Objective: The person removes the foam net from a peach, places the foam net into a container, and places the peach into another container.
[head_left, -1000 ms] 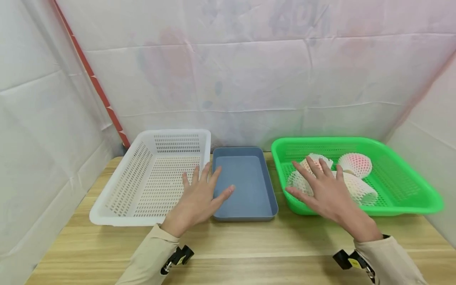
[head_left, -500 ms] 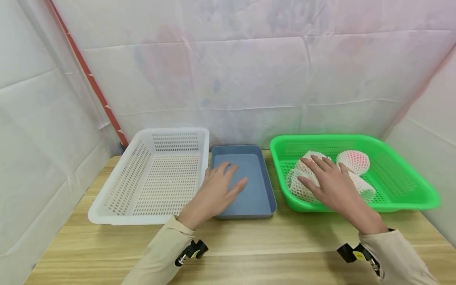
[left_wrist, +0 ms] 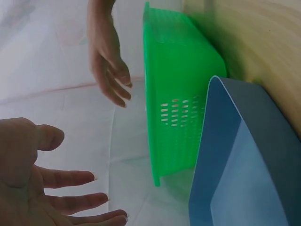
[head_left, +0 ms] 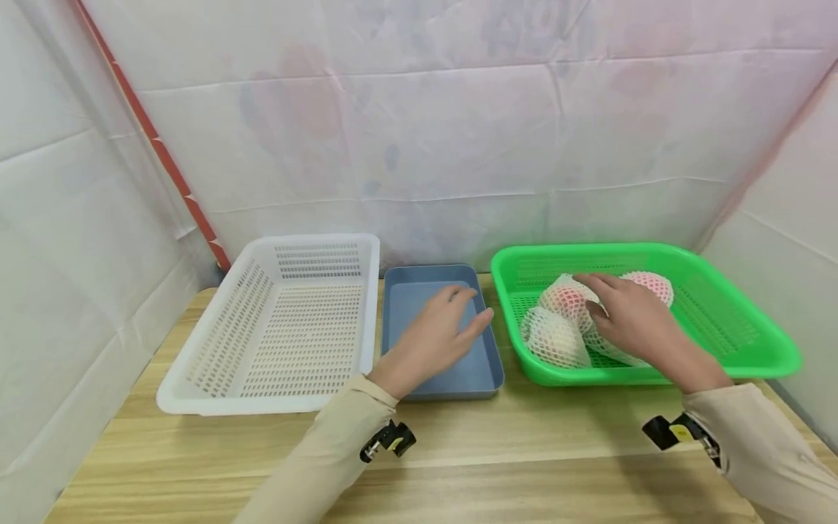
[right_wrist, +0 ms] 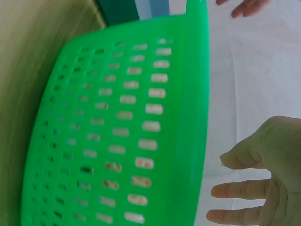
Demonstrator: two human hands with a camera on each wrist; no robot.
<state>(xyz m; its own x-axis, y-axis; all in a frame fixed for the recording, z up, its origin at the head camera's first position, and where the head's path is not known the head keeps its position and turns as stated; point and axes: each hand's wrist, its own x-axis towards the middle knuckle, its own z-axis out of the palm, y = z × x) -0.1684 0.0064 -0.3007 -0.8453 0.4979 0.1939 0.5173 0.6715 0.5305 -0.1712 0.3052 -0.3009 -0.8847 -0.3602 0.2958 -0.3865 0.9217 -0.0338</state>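
My left hand (head_left: 432,338) is held over the blue-grey tray (head_left: 407,386), thumb apart from the fingers and nothing in it. In the left wrist view the left hand (left_wrist: 51,183) has its fingers extended. My right hand (head_left: 635,316) is above the green basket (head_left: 740,320), its fingers angled down and holding nothing. Beneath and around it in the basket lie several round fruits in white foam nets: a whitish one (head_left: 555,340) at the front left, a pinkish one (head_left: 567,300) behind it and another pinkish one (head_left: 655,285) farther right. The right hand partly covers a further netted fruit.
A white perforated basket (head_left: 166,397) stands on the left of the wooden table (head_left: 458,466), beside the tray. White sheeting (head_left: 445,145) encloses the back and both sides, with a red strip (head_left: 153,138) in the left corner.
My left hand has moved right, from near the white basket to above the tray. The right hand has shifted right over the netted fruits, its spread fingers drawing closer together.
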